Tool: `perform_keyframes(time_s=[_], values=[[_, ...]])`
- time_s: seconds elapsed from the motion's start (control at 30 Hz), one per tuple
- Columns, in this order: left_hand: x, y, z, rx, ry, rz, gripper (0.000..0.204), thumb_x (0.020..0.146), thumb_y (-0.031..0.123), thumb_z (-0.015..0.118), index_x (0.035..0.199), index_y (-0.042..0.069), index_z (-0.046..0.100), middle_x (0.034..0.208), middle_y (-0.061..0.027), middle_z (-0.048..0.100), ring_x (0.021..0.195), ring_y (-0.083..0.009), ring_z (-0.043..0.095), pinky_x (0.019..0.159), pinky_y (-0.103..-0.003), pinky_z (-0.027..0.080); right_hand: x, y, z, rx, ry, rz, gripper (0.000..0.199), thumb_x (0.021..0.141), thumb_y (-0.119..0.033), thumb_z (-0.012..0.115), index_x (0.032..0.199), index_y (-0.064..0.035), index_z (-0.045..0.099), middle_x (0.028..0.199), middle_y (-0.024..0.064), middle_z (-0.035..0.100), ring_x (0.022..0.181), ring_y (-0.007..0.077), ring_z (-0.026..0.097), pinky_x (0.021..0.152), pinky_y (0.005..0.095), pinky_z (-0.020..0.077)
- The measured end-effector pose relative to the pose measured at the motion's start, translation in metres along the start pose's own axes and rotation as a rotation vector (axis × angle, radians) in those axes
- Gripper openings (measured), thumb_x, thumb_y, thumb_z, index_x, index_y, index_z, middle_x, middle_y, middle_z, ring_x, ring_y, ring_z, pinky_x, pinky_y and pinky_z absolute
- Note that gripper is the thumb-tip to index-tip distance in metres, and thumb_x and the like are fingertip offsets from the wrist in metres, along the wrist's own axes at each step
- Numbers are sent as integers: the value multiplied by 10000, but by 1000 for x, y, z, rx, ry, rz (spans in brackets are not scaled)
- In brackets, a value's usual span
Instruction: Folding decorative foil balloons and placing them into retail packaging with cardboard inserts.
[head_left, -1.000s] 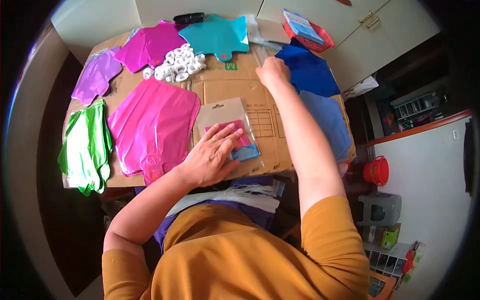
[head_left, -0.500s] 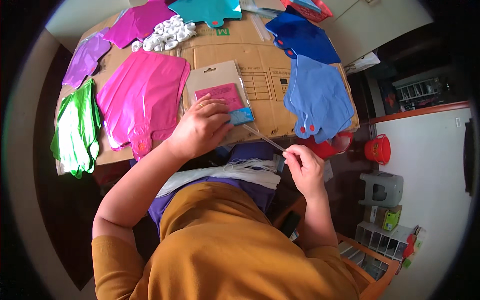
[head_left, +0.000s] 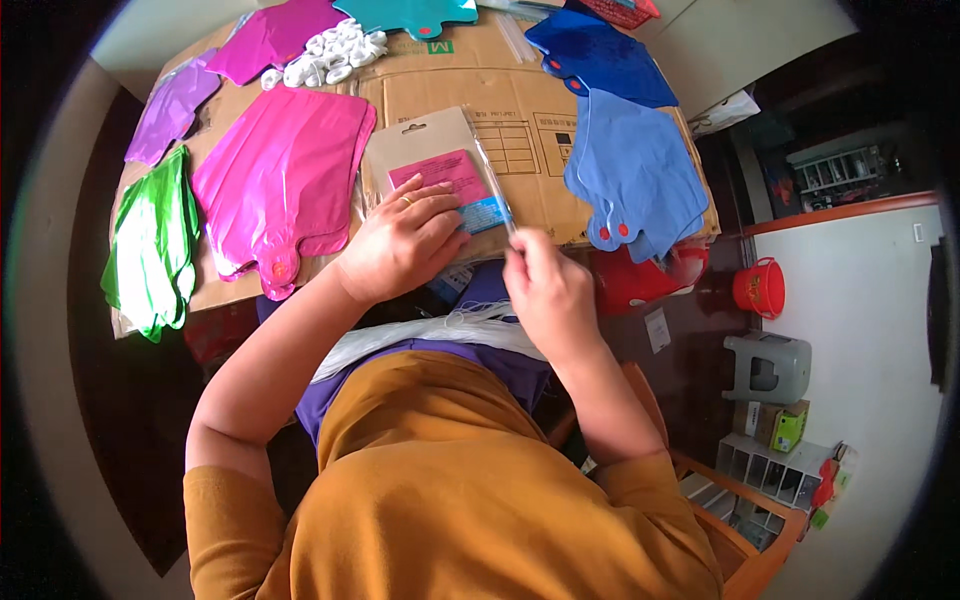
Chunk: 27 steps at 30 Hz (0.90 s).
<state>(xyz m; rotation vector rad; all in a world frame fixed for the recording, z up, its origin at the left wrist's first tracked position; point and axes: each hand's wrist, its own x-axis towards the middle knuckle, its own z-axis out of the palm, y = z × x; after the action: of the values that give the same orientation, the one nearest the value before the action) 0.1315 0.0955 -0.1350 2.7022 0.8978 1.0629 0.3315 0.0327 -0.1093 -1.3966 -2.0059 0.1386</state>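
Observation:
A clear plastic packet (head_left: pixel 433 131) with a card backing lies on the cardboard near the table's front edge. A pink printed slip and a blue band (head_left: pixel 484 214) show through it. My left hand (head_left: pixel 402 238) rests on the packet's lower left part, fingers stretched over the pink slip (head_left: pixel 440 172) and slightly bent. At the packet's lower right corner, my right hand (head_left: pixel 552 292) pinches a thin translucent straw-like stick (head_left: pixel 503 208). The stick points up along the packet's right edge; its lower end is hidden in my fingers.
Flat foil balloons surround the packet: pink (head_left: pixel 290 170), green (head_left: pixel 152 245), purple (head_left: pixel 172 118), light blue (head_left: pixel 640 170) and dark blue (head_left: pixel 605 62). White string coils (head_left: pixel 335 55) sit at the back, near clear strips (head_left: pixel 516 40). White strands (head_left: pixel 425 332) cross my lap.
My right hand has moved left and up to the packet's corner. The stick has swung from slanting down right to lying along the packet's edge. My left hand stays on the packet.

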Motion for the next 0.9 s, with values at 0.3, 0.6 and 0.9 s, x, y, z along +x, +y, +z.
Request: perform_keyframes(time_s=[0.3, 0.6, 0.9], values=[[-3, -11, -7, -94, -32, 56, 237, 757, 113, 744, 944, 14, 638, 1080, -154, 645, 1065, -315, 611, 979, -466, 449, 55, 35, 5, 17, -264, -97, 143, 792, -42, 653, 904, -34, 565, 850, 120, 648, 770, 321, 641, 667, 405, 500], [0, -9, -17, -203, -77, 24, 255, 741, 107, 719, 971, 35, 637, 1077, -147, 603, 1099, -323, 572, 994, -480, 420, 31, 27, -17, 245, -191, 153, 99, 785, -42, 674, 858, -8, 615, 780, 117, 637, 715, 273, 642, 637, 352, 507], [-2, -8, -14, -292, -152, 25, 279, 727, 6, 688, 1004, 11, 658, 1102, -170, 610, 1155, -335, 555, 1039, -501, 385, 13, 42, -12, 52, -201, -123, 170, 714, -41, 727, 867, -36, 654, 802, 69, 565, 770, 258, 597, 690, 371, 480]])
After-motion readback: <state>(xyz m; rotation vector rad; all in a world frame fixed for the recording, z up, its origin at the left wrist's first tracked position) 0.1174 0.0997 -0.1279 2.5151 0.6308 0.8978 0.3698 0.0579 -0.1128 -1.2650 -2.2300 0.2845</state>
